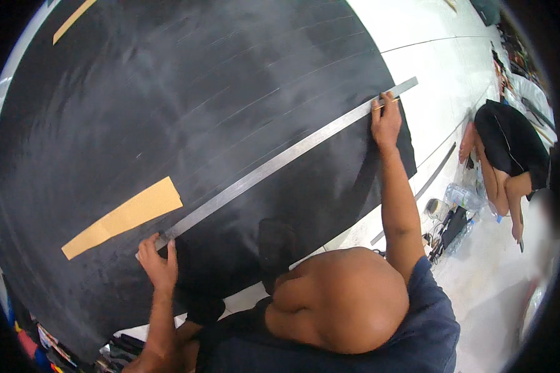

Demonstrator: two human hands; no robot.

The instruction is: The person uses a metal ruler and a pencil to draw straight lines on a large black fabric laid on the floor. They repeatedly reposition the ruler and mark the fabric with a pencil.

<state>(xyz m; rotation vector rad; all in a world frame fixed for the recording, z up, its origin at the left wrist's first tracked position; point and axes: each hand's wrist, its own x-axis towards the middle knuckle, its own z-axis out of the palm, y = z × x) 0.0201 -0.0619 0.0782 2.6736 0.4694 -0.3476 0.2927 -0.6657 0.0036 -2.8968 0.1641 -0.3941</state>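
A long metal ruler [274,165] lies slantwise across a large black sheet of material [168,93] with faint straight lines on it. My left hand [159,261] grips the ruler's near left end, thumb and fingers on either side. Toward the far right end, my right hand [386,121] has its fingers on the ruler, close to the sheet's edge. A small thin yellowish thing shows at those fingers, too small to name. Beside my left hand a tan wedge-shaped template [124,217] lies flat on the sheet.
Another tan strip [73,22] lies at the far left. On the right, a person in black [513,143] sits on the pale floor [442,68]. Between us are a clear plastic bottle [463,197], a roll of tape [435,208] and a dark strip [435,171].
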